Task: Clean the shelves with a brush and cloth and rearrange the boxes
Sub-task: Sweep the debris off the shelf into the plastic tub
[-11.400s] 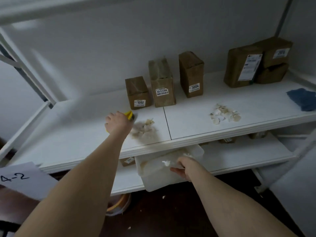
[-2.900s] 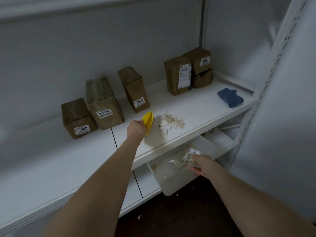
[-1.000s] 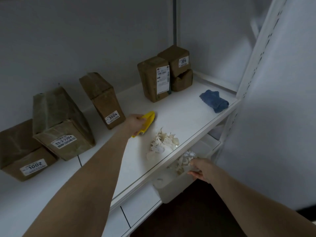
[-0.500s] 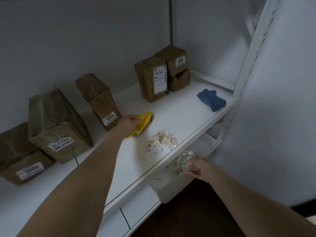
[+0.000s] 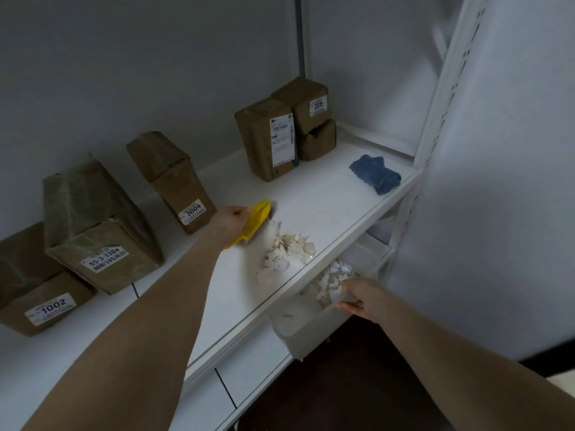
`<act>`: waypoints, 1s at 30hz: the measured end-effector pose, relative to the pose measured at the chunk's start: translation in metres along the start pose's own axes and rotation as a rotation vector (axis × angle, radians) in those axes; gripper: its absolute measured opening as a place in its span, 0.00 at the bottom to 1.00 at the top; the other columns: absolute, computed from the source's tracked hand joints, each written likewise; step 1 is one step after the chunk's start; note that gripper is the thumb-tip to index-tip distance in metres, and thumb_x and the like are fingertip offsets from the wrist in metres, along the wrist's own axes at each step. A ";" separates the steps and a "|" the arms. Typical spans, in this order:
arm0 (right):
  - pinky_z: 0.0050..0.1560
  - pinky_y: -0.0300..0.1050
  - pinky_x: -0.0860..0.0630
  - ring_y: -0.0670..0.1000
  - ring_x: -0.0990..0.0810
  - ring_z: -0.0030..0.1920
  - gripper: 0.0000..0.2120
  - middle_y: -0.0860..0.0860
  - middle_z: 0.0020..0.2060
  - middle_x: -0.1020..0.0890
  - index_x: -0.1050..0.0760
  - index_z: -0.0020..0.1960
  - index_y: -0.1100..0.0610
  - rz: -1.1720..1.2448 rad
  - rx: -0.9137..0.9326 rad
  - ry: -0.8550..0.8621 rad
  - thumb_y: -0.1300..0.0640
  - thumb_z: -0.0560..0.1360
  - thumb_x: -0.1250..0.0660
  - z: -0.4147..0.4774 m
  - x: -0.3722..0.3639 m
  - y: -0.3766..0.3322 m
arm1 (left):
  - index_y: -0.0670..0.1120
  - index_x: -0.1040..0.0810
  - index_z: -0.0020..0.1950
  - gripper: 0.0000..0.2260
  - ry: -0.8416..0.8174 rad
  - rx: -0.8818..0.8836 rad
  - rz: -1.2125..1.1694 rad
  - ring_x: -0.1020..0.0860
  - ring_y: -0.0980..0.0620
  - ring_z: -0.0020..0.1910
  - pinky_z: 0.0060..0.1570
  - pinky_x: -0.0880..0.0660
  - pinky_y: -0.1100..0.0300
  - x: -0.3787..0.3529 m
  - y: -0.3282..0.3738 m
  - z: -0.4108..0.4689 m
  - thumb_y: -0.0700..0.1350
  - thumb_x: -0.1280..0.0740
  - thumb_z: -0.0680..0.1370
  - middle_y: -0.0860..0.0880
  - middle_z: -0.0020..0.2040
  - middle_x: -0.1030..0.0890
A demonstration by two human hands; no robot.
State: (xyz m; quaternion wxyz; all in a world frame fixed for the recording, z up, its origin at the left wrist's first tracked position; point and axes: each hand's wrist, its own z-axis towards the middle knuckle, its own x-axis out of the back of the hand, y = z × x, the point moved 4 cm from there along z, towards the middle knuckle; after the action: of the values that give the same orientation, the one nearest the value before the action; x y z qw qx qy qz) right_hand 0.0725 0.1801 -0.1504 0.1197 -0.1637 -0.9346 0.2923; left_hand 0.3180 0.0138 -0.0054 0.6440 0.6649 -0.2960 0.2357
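Observation:
My left hand [image 5: 229, 221] grips a yellow brush [image 5: 252, 223] on the white shelf [image 5: 326, 206], bristles down just behind a pile of pale scraps [image 5: 286, 253] near the shelf's front edge. My right hand [image 5: 361, 298] holds the rim of a translucent white bin [image 5: 298, 328] below that edge; scraps lie inside it. A folded blue cloth [image 5: 376, 173] rests at the shelf's right end. Brown boxes stand along the back: one marked 1002 [image 5: 34, 290], one marked 55-3-3304 [image 5: 96, 225], one marked 3004 [image 5: 171, 181], and a cluster of three [image 5: 280, 132] at the right.
A white perforated upright [image 5: 448, 88] and a grey panel [image 5: 504, 181] close off the right side. A lower white shelf [image 5: 249, 371] runs beneath, behind the bin. The floor below is dark.
The brush has tilted bristles-down and pushed closer to the scrap pile, which shifted toward the front edge. My right hand keeps the bin under the edge. The view moved slightly closer.

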 end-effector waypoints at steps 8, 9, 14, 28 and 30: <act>0.15 0.36 0.30 0.50 0.24 0.16 0.21 0.64 0.66 0.29 0.36 0.71 0.62 0.003 -0.014 0.029 0.63 0.78 0.39 -0.011 0.007 0.006 | 0.46 0.27 0.41 0.12 -0.348 0.025 -0.027 0.41 0.56 0.16 0.20 0.44 0.70 -0.028 0.033 -0.030 0.51 0.40 0.81 0.54 0.18 0.38; 0.15 0.36 0.29 0.51 0.23 0.16 0.22 0.63 0.67 0.30 0.36 0.71 0.61 0.015 -0.008 0.026 0.64 0.78 0.39 -0.010 0.007 0.006 | 0.46 0.27 0.42 0.11 -0.337 0.004 -0.036 0.40 0.55 0.18 0.21 0.44 0.68 -0.027 0.034 -0.034 0.50 0.40 0.81 0.53 0.19 0.37; 0.16 0.37 0.28 0.53 0.21 0.19 0.21 0.61 0.68 0.30 0.33 0.69 0.60 0.026 -0.010 -0.010 0.63 0.77 0.36 -0.002 0.007 0.007 | 0.49 0.25 0.41 0.10 -0.073 0.002 -0.041 0.36 0.50 0.23 0.25 0.42 0.65 0.009 0.011 -0.040 0.49 0.39 0.81 0.47 0.26 0.34; 0.16 0.38 0.28 0.52 0.22 0.18 0.19 0.63 0.53 0.25 0.32 0.67 0.61 -0.019 0.017 -0.026 0.65 0.77 0.37 -0.017 -0.004 0.016 | 0.47 0.21 0.49 0.12 -0.036 0.052 0.003 0.29 0.48 0.36 0.36 0.35 0.61 -0.001 0.013 -0.078 0.49 0.42 0.81 0.41 0.38 0.25; 0.16 0.38 0.28 0.53 0.22 0.18 0.20 0.63 0.61 0.27 0.32 0.68 0.61 -0.019 0.013 -0.027 0.64 0.77 0.37 -0.015 -0.004 0.014 | 0.44 0.22 0.46 0.13 0.057 0.122 0.032 0.28 0.48 0.38 0.38 0.35 0.59 0.017 -0.004 -0.080 0.47 0.44 0.81 0.42 0.39 0.25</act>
State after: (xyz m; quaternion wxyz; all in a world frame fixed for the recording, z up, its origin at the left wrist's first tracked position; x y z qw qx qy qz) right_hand 0.0846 0.1973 -0.1474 0.1110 -0.1500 -0.9357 0.2995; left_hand 0.3381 0.0921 0.0083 0.6065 0.6912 -0.2734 0.2823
